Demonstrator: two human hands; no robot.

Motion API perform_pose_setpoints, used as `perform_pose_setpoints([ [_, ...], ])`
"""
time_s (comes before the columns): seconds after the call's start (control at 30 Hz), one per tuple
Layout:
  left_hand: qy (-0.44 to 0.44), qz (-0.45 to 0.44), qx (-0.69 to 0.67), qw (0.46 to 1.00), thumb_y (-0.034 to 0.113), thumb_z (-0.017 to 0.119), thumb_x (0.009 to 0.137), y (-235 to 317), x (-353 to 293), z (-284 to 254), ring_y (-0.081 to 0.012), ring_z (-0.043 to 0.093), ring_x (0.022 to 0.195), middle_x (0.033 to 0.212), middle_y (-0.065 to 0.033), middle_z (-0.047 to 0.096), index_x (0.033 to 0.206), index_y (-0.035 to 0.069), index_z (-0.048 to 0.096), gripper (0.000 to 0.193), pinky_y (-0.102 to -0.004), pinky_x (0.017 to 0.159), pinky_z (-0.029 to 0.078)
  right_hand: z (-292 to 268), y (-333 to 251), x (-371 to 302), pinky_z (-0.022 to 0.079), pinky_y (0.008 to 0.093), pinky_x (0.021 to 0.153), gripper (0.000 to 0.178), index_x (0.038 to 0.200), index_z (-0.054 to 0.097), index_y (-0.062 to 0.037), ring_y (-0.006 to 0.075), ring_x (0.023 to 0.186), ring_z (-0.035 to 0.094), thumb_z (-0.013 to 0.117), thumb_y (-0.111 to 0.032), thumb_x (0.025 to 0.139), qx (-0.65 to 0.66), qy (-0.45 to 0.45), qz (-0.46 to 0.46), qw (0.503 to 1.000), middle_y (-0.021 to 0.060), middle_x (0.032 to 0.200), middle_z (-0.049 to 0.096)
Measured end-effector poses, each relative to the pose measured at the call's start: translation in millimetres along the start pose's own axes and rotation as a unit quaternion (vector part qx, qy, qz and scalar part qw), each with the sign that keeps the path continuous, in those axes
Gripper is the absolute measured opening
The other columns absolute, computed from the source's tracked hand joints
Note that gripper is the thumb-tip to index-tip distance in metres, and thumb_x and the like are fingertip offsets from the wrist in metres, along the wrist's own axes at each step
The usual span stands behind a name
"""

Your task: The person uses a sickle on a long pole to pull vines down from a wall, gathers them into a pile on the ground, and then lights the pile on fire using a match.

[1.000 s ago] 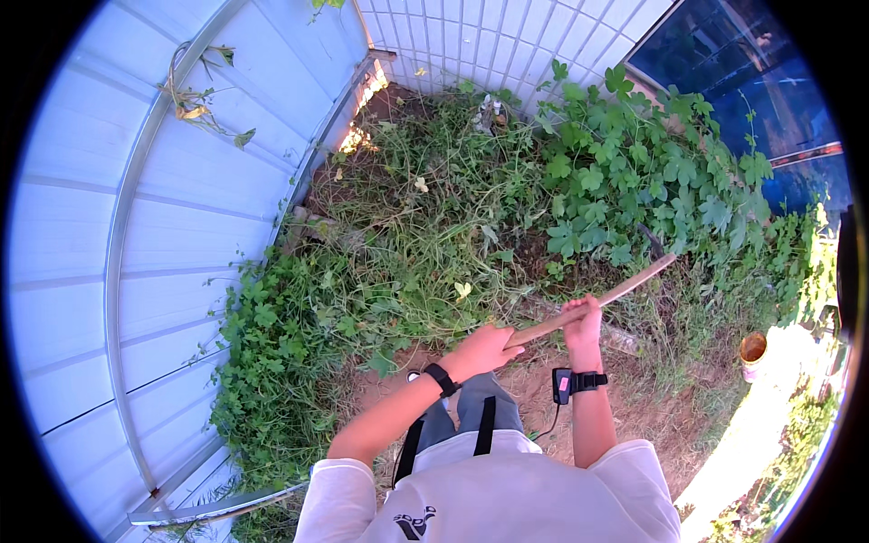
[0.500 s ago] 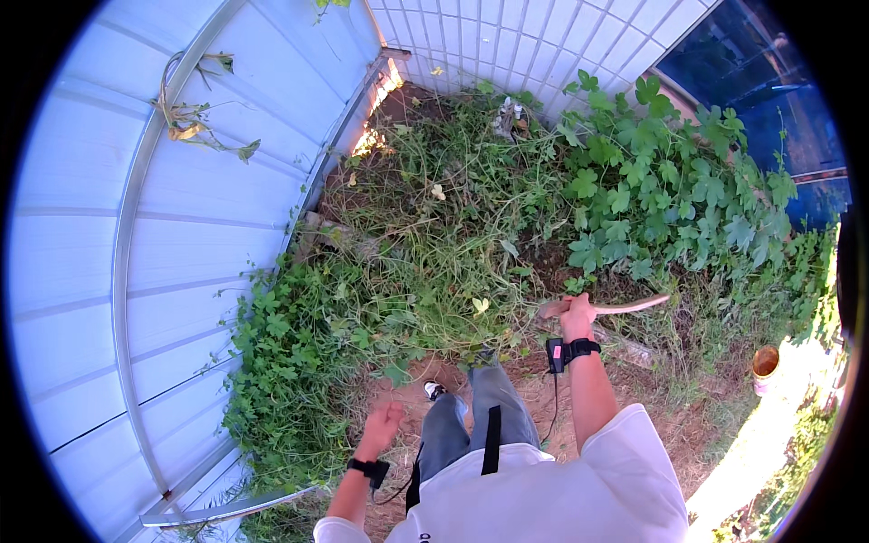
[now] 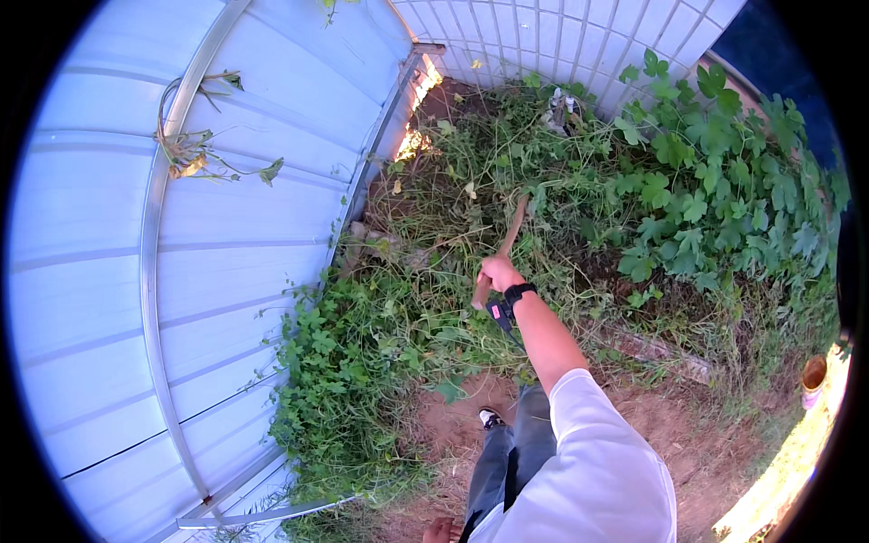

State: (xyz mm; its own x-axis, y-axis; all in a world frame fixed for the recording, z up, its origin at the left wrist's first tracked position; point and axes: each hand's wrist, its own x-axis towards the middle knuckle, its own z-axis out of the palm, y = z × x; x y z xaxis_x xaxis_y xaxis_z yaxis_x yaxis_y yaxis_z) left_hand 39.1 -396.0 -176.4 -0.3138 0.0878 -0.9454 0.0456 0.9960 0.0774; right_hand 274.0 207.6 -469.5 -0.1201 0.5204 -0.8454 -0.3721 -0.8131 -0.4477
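My right hand [image 3: 497,271] reaches forward over the cut and tangled weeds [image 3: 453,204], its fingers wrapped round a curved wooden handle [image 3: 514,228]. One end of the handle points away into the greenery and a short piece sticks out below my fist. No blade shows; the far end lies among the stems, so its kind is unclear. My left hand [image 3: 440,531] hangs low beside my trouser leg at the bottom edge. Only part of it is in view, and its fingers are too cropped to read.
White metal panels [image 3: 253,217] with a curved frame rail [image 3: 149,262] stand on the left. A tiled wall [image 3: 543,36] closes the back. Leafy vines [image 3: 715,172] climb at right. A long block [image 3: 661,353] lies near bare soil [image 3: 688,425]; a rusty-rimmed bucket [image 3: 814,373] stands far right.
My right hand has swung left and forward with the wooden handle, which has turned from sideways to pointing away. My left hand has dropped to the lower edge. The view has shifted.
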Motion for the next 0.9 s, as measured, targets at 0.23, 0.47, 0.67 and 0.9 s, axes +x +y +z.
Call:
perform_pose_setpoints([
  [0.23,-0.161,0.186,-0.063,0.967,0.048,0.044,0.097,245,90,107,-0.0214,0.061,0.098,0.117,-0.011,0.062,0.128,0.006,0.048,0.053,-0.0361,0.078,0.052,-107,91,-176,0.044,0.0345,0.04,0.008,0.079,0.047,0.0047,0.0193,0.044,0.052,0.053,0.0,0.081,-0.048,0.058,-0.031,0.997,0.0092,0.059,0.05],
  [0.47,-0.268,0.255,0.0,0.929,0.053,0.036,0.098,351,62,254,-0.0189,0.064,0.073,0.085,-0.0122,0.063,0.103,-0.002,0.055,0.058,-0.035,0.06,0.053,-120,139,-254,0.04,0.0349,0.041,0.026,0.088,0.051,0.004,0.0176,0.054,0.051,0.052,-0.021,0.093,0.0,0.063,-0.171,0.983,0.0107,0.07,0.057],
  [0.67,-0.177,0.247,0.024,0.952,0.05,0.033,0.099,266,14,202,-0.0168,0.05,0.038,0.053,-0.0068,0.052,0.078,0.0,0.054,0.058,-0.0307,0.034,0.039,-83,174,-346,0.047,0.0394,0.048,0.03,0.087,0.054,0.007,0.023,0.061,0.062,0.056,-0.022,0.091,-0.207,0.099,-0.092,0.969,0.0173,0.071,0.061],
  [0.9,-0.141,0.323,0.073,0.933,0.054,0.035,0.098,113,-22,99,-0.0188,0.053,0.039,0.051,-0.009,0.053,0.084,-0.003,0.058,0.063,-0.0337,0.04,0.042,-37,331,-433,0.05,0.0395,0.057,0.032,0.085,0.055,0.0084,0.0245,0.071,0.064,0.064,-0.022,0.084,-0.22,0.139,-0.158,0.952,0.0187,0.076,0.063],
])
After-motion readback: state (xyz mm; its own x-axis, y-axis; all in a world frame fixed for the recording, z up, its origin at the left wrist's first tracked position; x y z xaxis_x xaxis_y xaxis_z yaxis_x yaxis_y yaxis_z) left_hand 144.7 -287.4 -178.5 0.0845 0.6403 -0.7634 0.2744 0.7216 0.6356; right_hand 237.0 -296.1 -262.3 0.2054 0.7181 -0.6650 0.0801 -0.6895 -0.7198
